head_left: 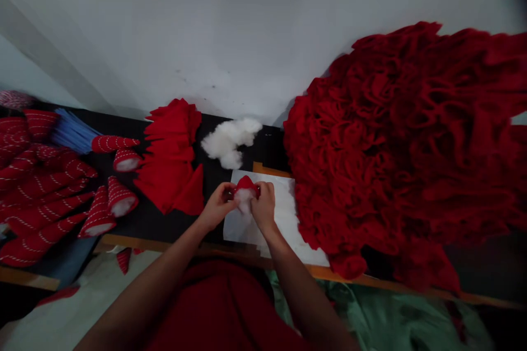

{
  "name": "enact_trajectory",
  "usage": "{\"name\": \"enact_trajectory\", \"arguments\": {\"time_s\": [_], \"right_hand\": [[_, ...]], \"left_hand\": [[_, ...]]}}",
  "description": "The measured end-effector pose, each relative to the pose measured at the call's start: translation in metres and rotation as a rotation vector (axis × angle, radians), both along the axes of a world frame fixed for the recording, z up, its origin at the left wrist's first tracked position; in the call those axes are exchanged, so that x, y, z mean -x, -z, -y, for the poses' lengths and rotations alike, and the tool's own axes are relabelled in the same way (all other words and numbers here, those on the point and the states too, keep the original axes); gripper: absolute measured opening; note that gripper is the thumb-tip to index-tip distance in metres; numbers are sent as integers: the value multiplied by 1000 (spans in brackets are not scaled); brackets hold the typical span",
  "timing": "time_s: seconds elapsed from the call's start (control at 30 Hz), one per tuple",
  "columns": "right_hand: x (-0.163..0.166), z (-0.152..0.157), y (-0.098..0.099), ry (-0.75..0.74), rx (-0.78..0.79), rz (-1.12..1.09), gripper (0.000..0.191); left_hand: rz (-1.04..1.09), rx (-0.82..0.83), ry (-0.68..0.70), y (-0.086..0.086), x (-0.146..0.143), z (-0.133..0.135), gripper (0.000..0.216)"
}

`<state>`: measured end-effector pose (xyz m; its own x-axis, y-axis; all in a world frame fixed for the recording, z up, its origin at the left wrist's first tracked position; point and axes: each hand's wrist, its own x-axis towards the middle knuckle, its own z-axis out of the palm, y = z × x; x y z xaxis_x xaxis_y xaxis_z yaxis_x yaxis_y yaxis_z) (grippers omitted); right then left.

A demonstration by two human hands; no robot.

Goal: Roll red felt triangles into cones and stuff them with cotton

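Along the near side of the black table [144,225], above a white sheet [284,214], I have both hands on a small red felt piece [247,181] with white stuffing [244,203] spilling at its mouth. My left hand [221,204] has its grip closed on the left side of the felt, thumb toward the body, and my right hand [264,203] grasps the right side, so the piece sits squarely between the two. Its peak points away from the body, toward the pale wall [185,27], while the open, stuffed end faces back this way; the long axis seems to run from near to far, though the light is dim and the hands hide its flanks, so I can't swear to its tilt. Just beyond the sheet I see a loose tuft of white fluff [231,141]. Left of that lies a stack of red felt [169,159], and farther left are blue sticks [74,130] beside a pile of striped cones [37,192], a few showing white filling at their wide ends. To the right, a big ruffled red heap [395,159] rises against the wall and meets the sheet's edge. Green cloth [391,315] hangs below the table.
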<state>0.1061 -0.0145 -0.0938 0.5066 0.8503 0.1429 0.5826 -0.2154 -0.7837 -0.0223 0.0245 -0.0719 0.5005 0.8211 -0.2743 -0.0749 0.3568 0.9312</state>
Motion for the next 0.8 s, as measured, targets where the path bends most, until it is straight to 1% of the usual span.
{"name": "enact_trajectory", "arguments": {"time_s": [0.03, 0.07, 0.13, 0.17, 0.2, 0.27, 0.37, 0.4, 0.47, 0.53, 0.57, 0.67, 0.8], "right_hand": [[3, 1, 0, -23, -3, 9, 30], [7, 2, -1, -50, -12, 17, 29], [14, 3, -2, -94, -52, 24, 25], [18, 3, -2, -100, -75, 18, 23], [20, 4, -2, -100, -91, 2, 21], [21, 3, -1, -119, -94, -61, 22], [18, 2, 1, -195, -48, -148, 35], [17, 0, 2, -185, -29, -159, 36], [14, -3, 5, -80, -1, -169, 27], [10, -6, 7, 37, 12, -181, 17], [9, -8, 8, 60, 14, -188, 15], [7, -10, 8, -8, 8, -228, 14], [9, -8, 3, -109, 17, -290, 15]], "left_hand": [[-36, -30, -5, 2, 1, -2, 32], [-116, -102, -35, 5, 2, -4, 26], [-324, -292, -152, 13, 1, -9, 18], [-413, -369, -214, 18, 0, -11, 18], [-474, -420, -264, 21, 0, -12, 19], [-503, -456, -306, 26, -1, -14, 22], [-474, -479, -295, 27, 0, -14, 22], [-464, -485, -287, 26, 0, -12, 22], [-454, -502, -245, 22, 1, -8, 22], [-442, -537, -172, 18, 3, -3, 22], [-437, -553, -139, 16, 5, -1, 21], [-460, -594, -108, 10, 9, 1, 13], [-568, -722, -89, 4, 11, -6, 14]]}}
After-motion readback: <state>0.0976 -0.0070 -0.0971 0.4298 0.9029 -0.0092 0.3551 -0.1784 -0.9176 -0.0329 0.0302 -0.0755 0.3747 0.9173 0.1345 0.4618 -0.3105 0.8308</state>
